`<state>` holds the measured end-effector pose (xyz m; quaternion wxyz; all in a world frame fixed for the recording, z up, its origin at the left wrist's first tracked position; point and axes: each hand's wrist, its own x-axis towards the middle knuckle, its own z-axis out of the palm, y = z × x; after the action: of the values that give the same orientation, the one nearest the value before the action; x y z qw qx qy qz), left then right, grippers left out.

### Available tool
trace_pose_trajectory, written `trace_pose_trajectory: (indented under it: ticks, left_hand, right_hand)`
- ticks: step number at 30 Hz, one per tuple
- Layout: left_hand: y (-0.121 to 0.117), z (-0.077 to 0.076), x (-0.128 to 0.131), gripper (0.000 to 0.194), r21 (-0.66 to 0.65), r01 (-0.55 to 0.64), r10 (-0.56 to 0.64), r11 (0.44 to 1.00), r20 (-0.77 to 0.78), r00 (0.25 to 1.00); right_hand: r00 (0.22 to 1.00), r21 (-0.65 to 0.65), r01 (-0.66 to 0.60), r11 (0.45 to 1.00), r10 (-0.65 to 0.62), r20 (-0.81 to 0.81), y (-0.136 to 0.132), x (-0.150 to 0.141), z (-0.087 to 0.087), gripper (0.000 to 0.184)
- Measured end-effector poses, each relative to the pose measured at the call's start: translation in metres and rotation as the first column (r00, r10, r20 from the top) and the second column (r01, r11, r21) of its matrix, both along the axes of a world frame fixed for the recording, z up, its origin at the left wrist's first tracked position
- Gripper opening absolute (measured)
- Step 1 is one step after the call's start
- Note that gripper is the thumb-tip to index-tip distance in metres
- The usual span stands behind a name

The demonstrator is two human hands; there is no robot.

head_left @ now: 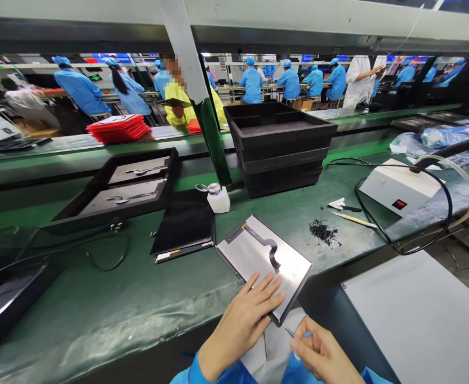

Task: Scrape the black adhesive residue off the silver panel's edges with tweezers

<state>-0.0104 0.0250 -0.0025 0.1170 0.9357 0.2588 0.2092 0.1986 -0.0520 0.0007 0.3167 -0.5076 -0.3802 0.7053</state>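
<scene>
A display panel with a silvery metal back and a curved black flex cable lies at the table's front edge, one corner jutting out over it. My left hand rests flat on its near part, fingers stretched out. By that jutting corner, my right hand pinches thin metal tweezers, the tip at or very near the panel's edge. The fingers cover most of the tweezers. Left of the panel, a stack of dark display panels sits beside a white dispenser bottle with its metal lid raised.
Black shreds lie right of the panel, near a pale stick tool and a white box with cables. Stacked black trays stand behind. A black tray holds more panels at left. Co-workers sit beyond the bench.
</scene>
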Motion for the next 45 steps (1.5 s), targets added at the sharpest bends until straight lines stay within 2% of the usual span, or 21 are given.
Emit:
trace_pose_trajectory:
  ticks: [4, 13, 18, 24, 32, 37, 45]
  left_hand:
    - [0.000, 0.000, 0.000, 0.064, -0.006, -0.005, 0.005, 1.000, 0.000, 1.000]
    - [0.000, 0.001, 0.000, 0.065, -0.026, -0.010, 0.010, 1.000, -0.016, 1.000]
    - [-0.001, 0.001, 0.000, 0.069, -0.030, -0.008, 0.008, 1.000, -0.004, 1.000]
    - [-0.001, 0.001, 0.000, 0.067, -0.029, -0.009, 0.008, 1.000, -0.027, 1.000]
    - [-0.001, 0.003, 0.000, 0.065, -0.034, -0.003, 0.003, 0.999, -0.014, 1.000]
    - [-0.001, 0.002, 0.000, 0.065, -0.030, -0.003, 0.003, 1.000, -0.011, 1.000]
    - [-0.001, 0.002, -0.001, 0.069, -0.045, -0.003, 0.002, 0.999, -0.022, 1.000]
  right_hand:
    - [0.998, 0.027, -0.037, 0.999, 0.036, 0.043, 0.003, 0.003, 0.000, 0.057]
    - [0.998, -0.031, 0.028, 0.999, -0.026, 0.065, -0.003, 0.001, 0.002, 0.063]
    - [0.987, 0.030, -0.001, 1.000, -0.003, 0.162, -0.006, 0.001, -0.004, 0.066]
    - [0.989, 0.082, -0.012, 0.997, -0.001, 0.149, -0.004, 0.000, -0.006, 0.062]
    - [0.995, -0.014, 0.015, 1.000, -0.013, 0.099, -0.003, 0.000, -0.003, 0.066]
    - [0.997, -0.039, 0.046, 0.998, -0.044, 0.067, -0.002, 0.000, -0.003, 0.066]
    - [0.998, -0.040, 0.015, 0.999, -0.012, 0.060, 0.000, 0.002, -0.009, 0.067]
